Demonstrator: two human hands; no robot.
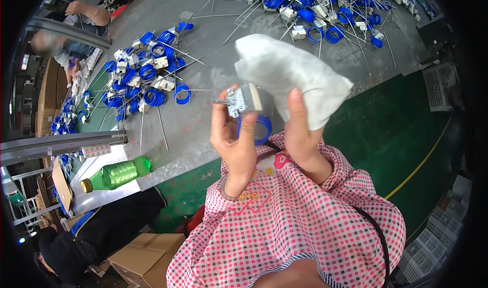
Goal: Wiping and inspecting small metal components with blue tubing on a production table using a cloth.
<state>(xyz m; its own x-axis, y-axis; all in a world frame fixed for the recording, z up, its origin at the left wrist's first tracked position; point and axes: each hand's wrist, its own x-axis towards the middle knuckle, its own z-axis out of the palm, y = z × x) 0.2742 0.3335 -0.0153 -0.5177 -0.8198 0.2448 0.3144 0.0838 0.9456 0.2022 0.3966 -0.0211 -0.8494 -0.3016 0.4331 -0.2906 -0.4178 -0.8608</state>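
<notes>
I hold both hands up close together in front of my checked smock (284,222), wrists bent upward. My left hand (235,148) is half closed: the thumb presses the near side of a grey-and-cream block (250,98), and the fingers curl up around its left side. A coil of blue tubing (262,130) hangs just below the block, beside my thumb. My right hand (304,143) is to the right of it, thumb pointing up against a limp white sheet (290,64) (cloth or thin bag, I cannot tell), with the other fingers mostly hidden, so their curl is unclear. The sheet stands above that hand and spreads to both sides. Beyond my hands, on the grey worktable (208,46), lie a left heap of blue-coiled parts (147,72) and a larger far heap (315,8).
</notes>
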